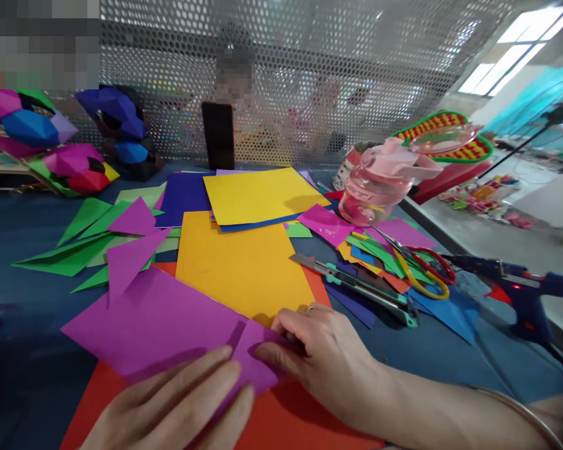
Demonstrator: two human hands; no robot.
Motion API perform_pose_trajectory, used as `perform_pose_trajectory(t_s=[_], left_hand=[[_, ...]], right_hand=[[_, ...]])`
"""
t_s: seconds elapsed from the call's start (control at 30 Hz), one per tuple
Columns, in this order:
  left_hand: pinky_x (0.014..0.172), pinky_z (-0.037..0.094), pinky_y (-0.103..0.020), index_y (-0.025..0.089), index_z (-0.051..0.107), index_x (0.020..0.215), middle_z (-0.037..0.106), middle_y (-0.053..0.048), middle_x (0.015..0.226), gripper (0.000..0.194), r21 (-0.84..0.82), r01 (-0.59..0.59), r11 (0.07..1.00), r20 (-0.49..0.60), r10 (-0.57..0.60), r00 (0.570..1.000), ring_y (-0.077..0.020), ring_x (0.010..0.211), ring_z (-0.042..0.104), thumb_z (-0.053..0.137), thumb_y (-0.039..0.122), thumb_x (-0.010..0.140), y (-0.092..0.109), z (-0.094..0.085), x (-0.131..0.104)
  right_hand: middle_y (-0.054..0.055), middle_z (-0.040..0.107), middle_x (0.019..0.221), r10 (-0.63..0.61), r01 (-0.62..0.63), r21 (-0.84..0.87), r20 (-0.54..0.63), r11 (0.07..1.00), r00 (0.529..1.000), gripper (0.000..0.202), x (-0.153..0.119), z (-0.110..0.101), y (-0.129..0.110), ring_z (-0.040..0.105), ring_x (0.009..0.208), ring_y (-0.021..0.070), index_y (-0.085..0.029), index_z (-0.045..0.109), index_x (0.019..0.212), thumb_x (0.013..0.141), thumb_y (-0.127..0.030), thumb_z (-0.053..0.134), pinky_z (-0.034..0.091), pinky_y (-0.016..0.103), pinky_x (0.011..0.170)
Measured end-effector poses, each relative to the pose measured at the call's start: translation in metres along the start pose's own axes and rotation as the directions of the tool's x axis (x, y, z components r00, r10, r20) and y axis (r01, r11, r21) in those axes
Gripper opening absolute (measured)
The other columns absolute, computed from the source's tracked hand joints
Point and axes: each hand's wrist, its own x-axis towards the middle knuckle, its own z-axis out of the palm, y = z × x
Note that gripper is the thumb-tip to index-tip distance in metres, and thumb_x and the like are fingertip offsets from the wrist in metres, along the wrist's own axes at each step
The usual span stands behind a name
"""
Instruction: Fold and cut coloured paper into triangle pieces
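Observation:
A sheet of purple paper (169,319) lies tilted over orange-red paper (304,415), with its right end folded over. My right hand (326,356) pinches the folded end between thumb and bent fingers. At the bottom, my left hand (182,400) rests its outstretched fingers on the purple paper near the fold; its thumb is hidden. Just beyond the hands is a yellow-orange sheet (239,269), partly under the purple one. A green and grey utility knife (356,287) lies to the right, its blade pointing left.
Red and yellow scissors (425,269) and a blue glue gun (520,287) lie at right, near a pink bottle (378,181). Folded green pieces (84,244) spread at left. A phone (218,135) leans on the perforated metal panel (286,75). Faceted paper models (75,162) stand at back left.

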Motion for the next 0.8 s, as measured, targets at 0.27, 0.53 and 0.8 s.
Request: perform_pose_trajectory(t_s=[0.27, 0.53, 0.8], left_hand=[[0.123, 0.03, -0.032, 0.02, 0.07, 0.123, 0.061, -0.001, 0.143, 0.041, 0.086, -0.165, 0.983, 0.017, 0.164, 0.986, -0.018, 0.139, 0.05, 0.036, 0.013, 0.103, -0.005, 0.017, 0.012], [0.12, 0.036, -0.029, 0.021, 0.07, 0.12, 0.069, 0.003, 0.133, 0.045, 0.058, -0.068, 0.996, -0.061, 0.071, 0.996, -0.0138, 0.131, 0.058, 0.034, 0.006, 0.098, 0.0, 0.028, 0.002], [0.12, 0.035, -0.029, 0.02, 0.072, 0.115, 0.071, 0.003, 0.129, 0.046, 0.034, -0.043, 0.999, -0.077, 0.045, 0.996, -0.0146, 0.135, 0.054, 0.033, 0.003, 0.097, 0.004, 0.031, 0.006]], right_hand=[[-0.001, 0.064, 0.063, -0.003, 0.003, -0.051, 0.011, 0.999, 1.0, 0.027, 0.0, 0.003, 0.002, 0.055, 0.057, 0.0165, -0.021, 0.059, 0.076, 0.092, -0.042, 0.065, 0.027, 0.03, 0.059], [-0.001, 0.065, 0.064, -0.022, 0.02, -0.041, -0.037, 0.999, 0.999, 0.023, -0.004, 0.006, 0.005, 0.056, 0.058, 0.0157, -0.021, 0.062, 0.077, 0.093, -0.038, 0.063, 0.029, 0.03, 0.061], [-0.001, 0.068, 0.067, 0.028, -0.027, -0.036, 0.004, 0.999, 1.0, 0.023, 0.001, 0.005, 0.006, 0.058, 0.059, 0.0157, -0.021, 0.063, 0.078, 0.093, -0.037, 0.064, 0.026, 0.03, 0.06]])
